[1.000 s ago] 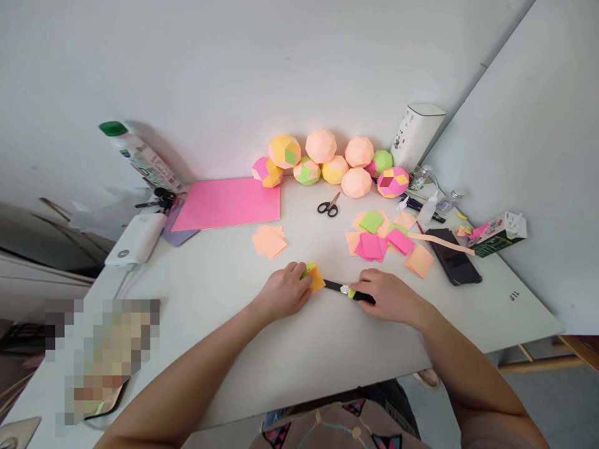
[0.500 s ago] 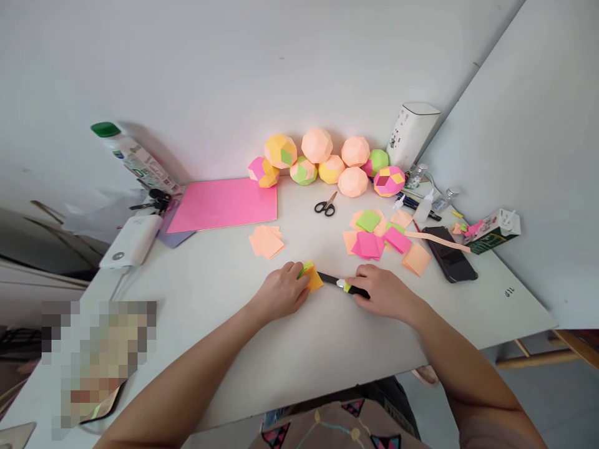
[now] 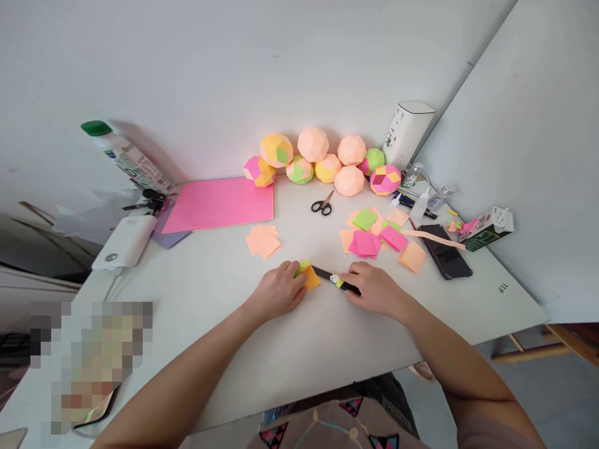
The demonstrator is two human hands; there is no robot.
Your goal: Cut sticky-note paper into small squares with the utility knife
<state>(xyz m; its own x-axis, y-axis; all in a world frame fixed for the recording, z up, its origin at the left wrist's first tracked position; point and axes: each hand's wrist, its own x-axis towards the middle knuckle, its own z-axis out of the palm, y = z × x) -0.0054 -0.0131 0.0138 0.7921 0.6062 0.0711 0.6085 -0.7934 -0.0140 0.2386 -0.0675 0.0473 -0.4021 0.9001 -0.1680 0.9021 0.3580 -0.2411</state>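
My left hand [image 3: 278, 288] is closed, its fingertips pinching a small folded orange paper [image 3: 312, 278] with a yellow-green edge, low over the white desk. In my right hand [image 3: 373, 287] is a utility knife [image 3: 324, 273] with a black blade and a black and yellow-green handle. The blade points left, and its tip meets the upper right edge of the orange paper; whether it lies inside a fold is hard to see. Beyond my hands lie peach paper squares [image 3: 262, 242] and a pile of pink, green and peach folded papers [image 3: 365, 243].
Scissors [image 3: 322, 204] lie farther back, before a row of paper balls [image 3: 312, 145] along the wall. A pink board [image 3: 218, 204] and a white power bank [image 3: 125, 242] are at the left. To the right are a phone [image 3: 444, 252], a glue bottle [image 3: 420, 206] and a carton [image 3: 489, 228].
My right hand has brought the knife slightly left, closer in against the orange paper. My left hand keeps its pinch. The whole view has shifted a little.
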